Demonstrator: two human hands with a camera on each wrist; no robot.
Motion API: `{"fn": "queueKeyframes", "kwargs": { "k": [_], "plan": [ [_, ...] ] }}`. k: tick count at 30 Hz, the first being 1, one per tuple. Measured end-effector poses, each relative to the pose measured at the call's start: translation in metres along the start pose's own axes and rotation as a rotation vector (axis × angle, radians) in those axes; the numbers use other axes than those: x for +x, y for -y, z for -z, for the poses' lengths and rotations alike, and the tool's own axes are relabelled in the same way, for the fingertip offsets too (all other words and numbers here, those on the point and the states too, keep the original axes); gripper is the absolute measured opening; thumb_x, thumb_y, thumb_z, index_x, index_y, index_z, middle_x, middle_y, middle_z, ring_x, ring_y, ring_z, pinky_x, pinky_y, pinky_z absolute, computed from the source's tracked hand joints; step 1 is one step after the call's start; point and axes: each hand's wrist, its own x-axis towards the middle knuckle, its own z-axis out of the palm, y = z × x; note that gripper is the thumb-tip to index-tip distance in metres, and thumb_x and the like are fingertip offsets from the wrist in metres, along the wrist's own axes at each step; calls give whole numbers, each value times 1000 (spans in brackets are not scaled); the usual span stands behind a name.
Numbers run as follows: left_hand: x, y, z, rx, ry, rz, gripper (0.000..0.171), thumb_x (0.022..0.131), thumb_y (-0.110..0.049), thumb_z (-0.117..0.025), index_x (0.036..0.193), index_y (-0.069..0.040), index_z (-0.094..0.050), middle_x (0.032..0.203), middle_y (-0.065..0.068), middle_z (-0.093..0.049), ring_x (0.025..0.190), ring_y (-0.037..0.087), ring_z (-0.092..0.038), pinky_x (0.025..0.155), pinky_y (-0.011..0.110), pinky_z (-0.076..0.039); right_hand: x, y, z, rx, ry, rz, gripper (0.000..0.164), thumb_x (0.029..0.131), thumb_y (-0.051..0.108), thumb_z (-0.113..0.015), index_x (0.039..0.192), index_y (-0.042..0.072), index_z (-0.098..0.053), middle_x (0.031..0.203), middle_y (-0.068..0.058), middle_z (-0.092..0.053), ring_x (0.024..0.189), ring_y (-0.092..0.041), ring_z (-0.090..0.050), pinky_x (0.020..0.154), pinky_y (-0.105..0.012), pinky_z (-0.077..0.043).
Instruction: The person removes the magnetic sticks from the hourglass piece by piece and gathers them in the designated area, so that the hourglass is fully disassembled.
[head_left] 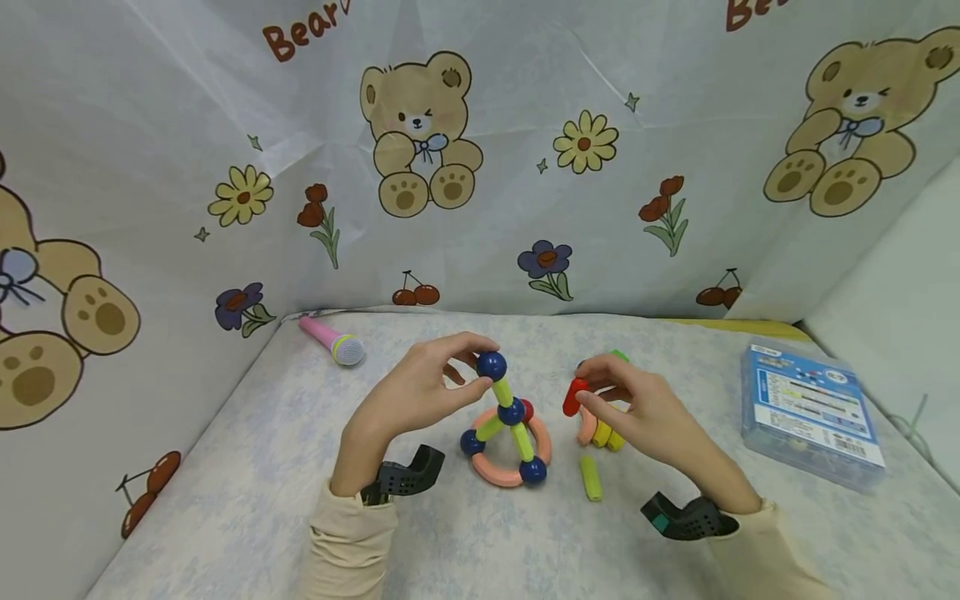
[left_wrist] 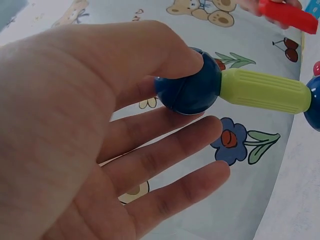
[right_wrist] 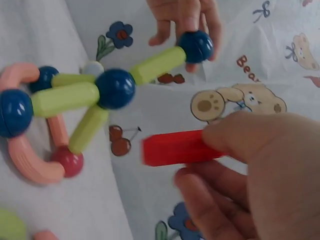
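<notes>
My left hand [head_left: 420,387] pinches a dark blue ball [head_left: 491,365] between thumb and fingers; its other fingers stretch out below in the left wrist view. A light green rod [left_wrist: 265,91] links that ball to a lower blue ball [right_wrist: 116,89]. From there, three more green rods slope down to a ring of curved salmon rods [head_left: 498,476], joined by two blue balls and a red ball [right_wrist: 69,161]. To the right of this structure, my right hand [head_left: 633,404] holds a red rod [right_wrist: 172,148] by one end, raised and apart from the structure.
A loose green rod [head_left: 591,478] lies right of the ring. Beside it, curved salmon and yellow pieces [head_left: 602,433] sit partly under my right hand. A clear plastic box [head_left: 813,412] with a blue label stands far right; a pink toy microphone [head_left: 330,340] lies back left.
</notes>
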Motion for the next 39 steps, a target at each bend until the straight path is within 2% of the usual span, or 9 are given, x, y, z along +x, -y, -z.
{"fn": "queueKeyframes", "kwargs": {
  "k": [6, 13, 24, 32, 39],
  "plan": [
    [0, 0, 1, -1, 1, -6, 34, 97, -14, -73, 131, -12, -66, 115, -3, -73, 103, 13, -68, 85, 32, -57, -6, -11, 16, -38, 128, -78, 21, 95, 6, -73, 115, 10, -68, 106, 1, -72, 95, -15, -71, 81, -20, -57],
    [-1, 0, 1, -8, 2, 6, 35, 97, -14, -73, 131, -11, -66, 116, -3, -73, 104, 15, -68, 85, 33, -58, -8, -23, 25, -18, 252, -109, 22, 96, 11, -73, 117, 8, -70, 106, 1, -72, 94, -12, -70, 82, -18, -57],
    [-1, 0, 1, -26, 0, 0, 35, 96, -14, -74, 130, -12, -67, 115, -3, -73, 102, 12, -68, 85, 32, -57, -11, -32, 22, 66, 495, -201, 20, 94, 15, -75, 113, 11, -71, 98, 7, -73, 85, -10, -67, 78, -21, -57],
    [0, 2, 0, -33, 8, 14, 34, 97, -14, -74, 130, -12, -67, 115, -2, -73, 102, 13, -68, 85, 32, -57, -12, -38, 16, 61, 583, -220, 17, 92, 15, -79, 108, 13, -73, 98, 8, -73, 90, -11, -66, 83, -24, -57],
    [-1, 0, 1, -28, 6, 24, 35, 97, -15, -74, 131, -12, -67, 115, -2, -73, 102, 13, -68, 86, 32, -57, -10, -36, 16, 57, 597, -216, 19, 90, 12, -80, 109, 12, -77, 101, 7, -74, 89, -9, -67, 82, -25, -60]
  ]
}}
